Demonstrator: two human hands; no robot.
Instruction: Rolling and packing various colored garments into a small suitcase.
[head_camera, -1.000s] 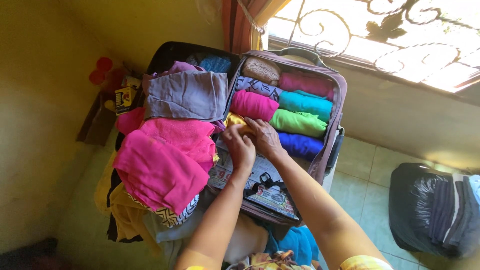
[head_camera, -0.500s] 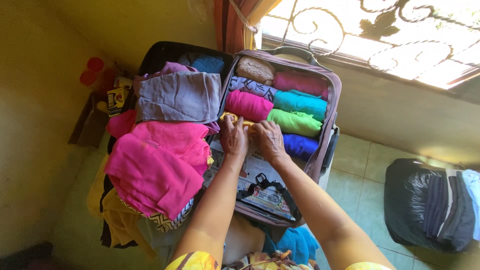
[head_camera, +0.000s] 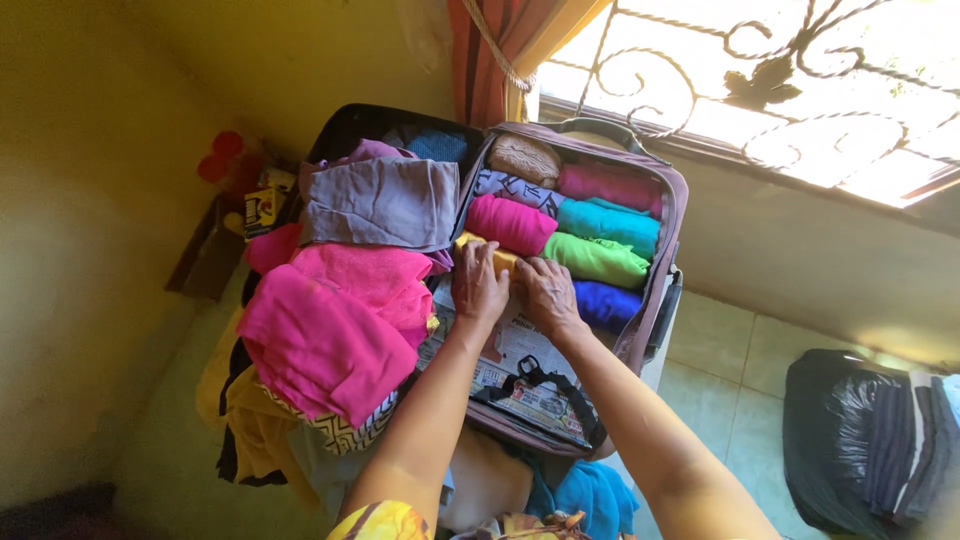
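Note:
An open maroon suitcase (head_camera: 668, 262) holds rolled clothes in rows: brown, patterned grey, pink (head_camera: 508, 222), magenta, teal, green (head_camera: 596, 260) and blue (head_camera: 604, 301). My left hand (head_camera: 478, 287) and my right hand (head_camera: 546, 292) lie side by side, pressing a yellow rolled garment (head_camera: 478, 249) into the row below the pink roll. The hands cover most of the yellow roll. Printed paper (head_camera: 510, 355) lines the suitcase bottom near me, with a black strap across it.
A pile of folded clothes, grey (head_camera: 382, 203) on top and pink (head_camera: 330, 315) below, lies on the suitcase lid at left. A black bag with dark clothes (head_camera: 868, 445) sits on the tiled floor at right. A barred window is above.
My hands have stayed on the yellow roll and settled closer together. The camera view shifted slightly.

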